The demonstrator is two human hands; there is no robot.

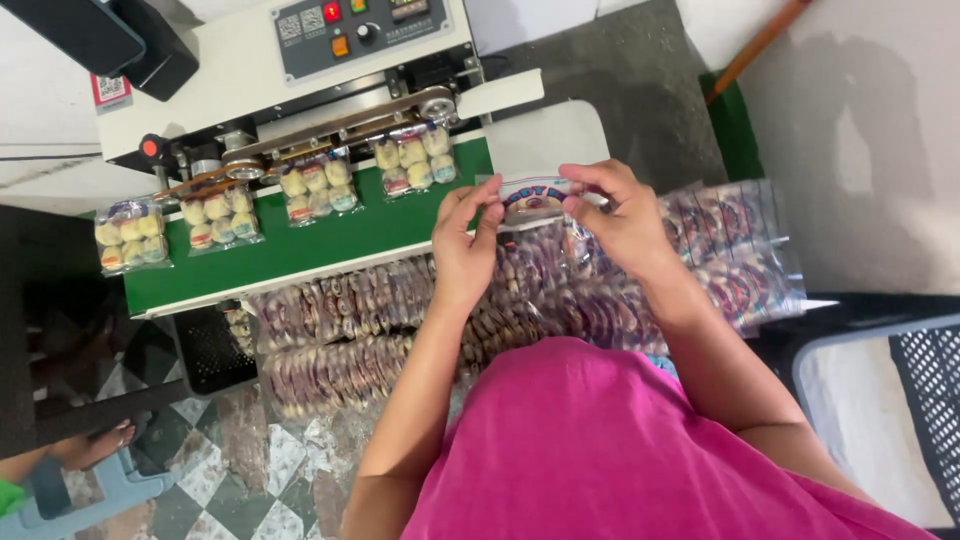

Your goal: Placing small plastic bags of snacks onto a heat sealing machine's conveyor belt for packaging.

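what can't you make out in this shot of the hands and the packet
- Head view: the packet is half hidden by the left hand and right hand; its contents do not show.
- The packet's open edge is blurred, so sealed or not is unclear.
- The pile of packets is partly covered by both arms and the pink shirt.
- The sealer is cut off by the top edge.

A sealing machine [300, 60] carries filled cookie packets [318, 186] along its green belt [300, 245].

checkered tile floor [250, 470], pale wall [860, 130]
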